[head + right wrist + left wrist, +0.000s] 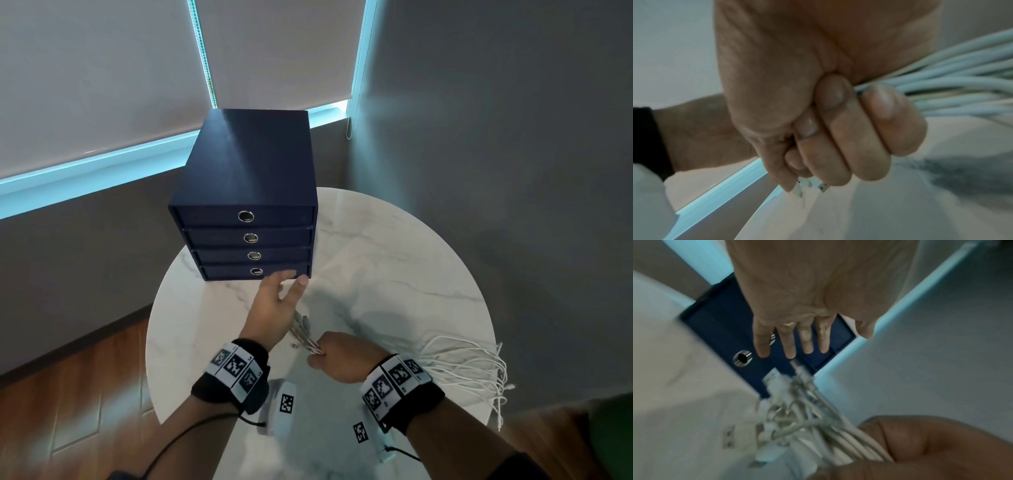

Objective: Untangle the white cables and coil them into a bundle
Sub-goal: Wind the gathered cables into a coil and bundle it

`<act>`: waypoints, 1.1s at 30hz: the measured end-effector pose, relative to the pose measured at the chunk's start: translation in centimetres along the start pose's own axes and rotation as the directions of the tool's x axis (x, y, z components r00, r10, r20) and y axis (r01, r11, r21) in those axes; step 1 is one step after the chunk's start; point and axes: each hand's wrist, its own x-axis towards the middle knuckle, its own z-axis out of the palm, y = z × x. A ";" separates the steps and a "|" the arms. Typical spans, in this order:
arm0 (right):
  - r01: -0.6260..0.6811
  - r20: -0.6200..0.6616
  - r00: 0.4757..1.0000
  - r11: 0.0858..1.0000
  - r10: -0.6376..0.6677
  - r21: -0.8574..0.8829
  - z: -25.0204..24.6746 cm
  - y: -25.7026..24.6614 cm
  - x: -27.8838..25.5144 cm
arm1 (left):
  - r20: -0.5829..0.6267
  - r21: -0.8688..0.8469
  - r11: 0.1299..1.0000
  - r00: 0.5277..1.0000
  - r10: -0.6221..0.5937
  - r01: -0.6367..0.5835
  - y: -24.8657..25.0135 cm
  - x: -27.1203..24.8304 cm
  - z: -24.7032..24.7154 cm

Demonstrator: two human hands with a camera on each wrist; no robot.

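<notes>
A bunch of white cables (469, 365) lies across the round marble table (394, 267), its loops hanging over the right edge. My right hand (337, 359) grips the bunch in a fist (838, 129) near the plug ends (303, 330), which stick out toward the left hand. The cables (962, 84) run off to the right of the fist, and the plugs (793, 410) show blurred. My left hand (277, 301) is open, fingers (789, 344) straight, reaching toward the bottom drawer of the dark blue drawer box (246, 212); it holds nothing.
The blue box, with several drawers and metal ring pulls (256, 271), stands at the table's back left. Wrist devices with tags (287, 402) hang by my forearms. Wooden floor (68, 394) lies left, grey walls and window blinds behind.
</notes>
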 end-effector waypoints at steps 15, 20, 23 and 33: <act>0.179 -0.110 0.981 0.968 -0.161 0.175 -4.2 1.7 -1.4 | 0.571 0.222 0.921 0.809 0.143 -0.320 1.6 -2.4 2.3; 0.066 -0.223 0.974 0.994 -0.046 0.083 -4.9 5.0 -1.6 | 0.532 0.217 0.947 0.842 0.087 -0.235 1.1 -1.6 1.5; 0.031 -0.232 0.972 0.998 -0.044 -0.060 -5.3 5.0 -1.8 | 0.614 0.254 0.960 0.787 -0.065 -0.119 0.8 -2.0 1.8; 0.115 -0.312 0.934 0.973 -0.175 -0.202 -7.9 2.5 -3.4 | 0.585 0.036 0.999 0.811 -0.027 0.008 1.0 -2.9 3.6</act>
